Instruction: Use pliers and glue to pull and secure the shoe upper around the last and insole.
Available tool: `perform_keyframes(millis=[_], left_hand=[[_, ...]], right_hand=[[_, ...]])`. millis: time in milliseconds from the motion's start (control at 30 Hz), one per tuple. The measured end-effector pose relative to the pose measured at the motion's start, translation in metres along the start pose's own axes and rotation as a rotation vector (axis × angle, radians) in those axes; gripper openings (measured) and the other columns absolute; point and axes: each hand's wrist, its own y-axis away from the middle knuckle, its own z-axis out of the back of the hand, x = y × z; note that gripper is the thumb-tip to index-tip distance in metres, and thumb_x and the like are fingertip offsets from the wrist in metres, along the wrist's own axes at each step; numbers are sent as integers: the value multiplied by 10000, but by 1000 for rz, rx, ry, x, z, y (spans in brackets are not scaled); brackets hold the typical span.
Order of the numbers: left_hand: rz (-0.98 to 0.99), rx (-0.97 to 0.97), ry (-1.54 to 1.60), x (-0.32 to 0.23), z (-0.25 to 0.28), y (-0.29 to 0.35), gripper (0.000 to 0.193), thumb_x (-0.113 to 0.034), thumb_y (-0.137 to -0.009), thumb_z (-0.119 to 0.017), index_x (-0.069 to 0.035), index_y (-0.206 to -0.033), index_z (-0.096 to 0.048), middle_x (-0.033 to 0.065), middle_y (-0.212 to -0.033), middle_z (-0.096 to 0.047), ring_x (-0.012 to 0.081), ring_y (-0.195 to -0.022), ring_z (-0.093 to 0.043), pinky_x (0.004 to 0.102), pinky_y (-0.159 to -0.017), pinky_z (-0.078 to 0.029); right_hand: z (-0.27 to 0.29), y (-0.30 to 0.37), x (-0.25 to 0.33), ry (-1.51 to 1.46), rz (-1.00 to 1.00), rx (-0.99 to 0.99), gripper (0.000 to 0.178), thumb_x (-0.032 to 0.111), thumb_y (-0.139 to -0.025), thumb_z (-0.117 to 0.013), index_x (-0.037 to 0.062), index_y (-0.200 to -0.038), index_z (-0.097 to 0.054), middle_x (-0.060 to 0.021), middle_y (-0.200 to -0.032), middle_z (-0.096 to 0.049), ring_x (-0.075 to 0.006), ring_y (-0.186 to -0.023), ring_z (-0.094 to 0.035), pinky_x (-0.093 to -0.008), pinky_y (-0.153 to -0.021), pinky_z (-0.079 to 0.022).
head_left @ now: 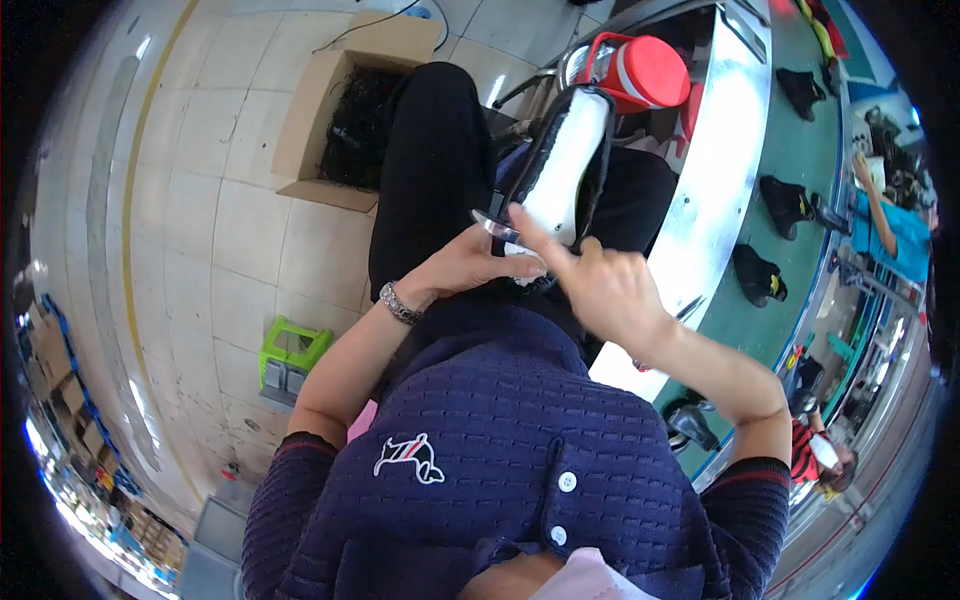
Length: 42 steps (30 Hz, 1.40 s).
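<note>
A black shoe upper stretched over a form lies sole-up across my lap, its white bottom facing me. My left hand is closed round the heel end, thumb lying across the white underside. My right hand comes over from the other side, fingers curled and index finger stretched along a shiny metal blade. The blade lies across the shoe's edge near the heel, close to my left fingers. Its handle is hidden by my right hand.
An open cardboard box with black scraps stands left of my legs. A green stool is behind it. To my right run a metal ledge and a green conveyor carrying black shoes. A red-lidded jug stands ahead. Co-workers are beyond the conveyor.
</note>
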Motion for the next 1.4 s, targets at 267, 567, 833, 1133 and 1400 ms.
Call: perform_keyframes(millis=[267, 567, 833, 1133, 1400], left_hand=[[170, 178, -828, -23, -34, -10, 448, -352, -763, -784, 9, -975, -624, 160, -882, -679, 284, -842, -667, 373, -760, -516], [-672, 28, -1296, -72, -70, -187, 251, -180, -870, -611, -22, -1065, -613, 193, -995, -657, 339, -868, -639, 418, -746, -506], [-256, 80, -1386, -104, -69, -220, 424, -320, -845, -660, -8, -1132, -636, 201, -982, -677, 321, -838, -666, 388, -747, -521], [-566, -65, -1464, -53, -87, -159, 1028, -59, -590, -829, 64, -1437, -261, 237, -1262, -538, 350, -1223, -489, 424, -1068, -347], [-710, -51, -1510, -44, -78, -152, 842, -67, -602, -815, 32, -1350, -442, 198, -1298, -536, 337, -1215, -500, 427, -1042, -387]], right_hand=[[-16, 38, -17, -222, -194, -91, 745, 102, -886, -552, 290, -1520, -207, -131, -617, -603, -239, -418, -577, -355, -380, -456], [-44, 85, -58, -1163, -825, -351, 652, 80, -931, -560, 96, -1498, -238, -128, -801, -686, -225, -682, -671, -352, -675, -532], [-34, 79, -124, -1495, -720, -278, 663, 70, -960, -545, 40, -1511, -178, -106, -1114, -618, -156, -976, -604, -287, -839, -496], [-41, 71, -123, -1020, -700, -258, 588, 134, -968, -534, 33, -1472, -247, -100, -697, -590, -182, -561, -591, -342, -537, -481], [-55, 81, -113, -523, -590, -497, 592, 121, -939, -557, 34, -1456, -280, -189, -683, -632, -367, -616, -646, -410, -585, -489]])
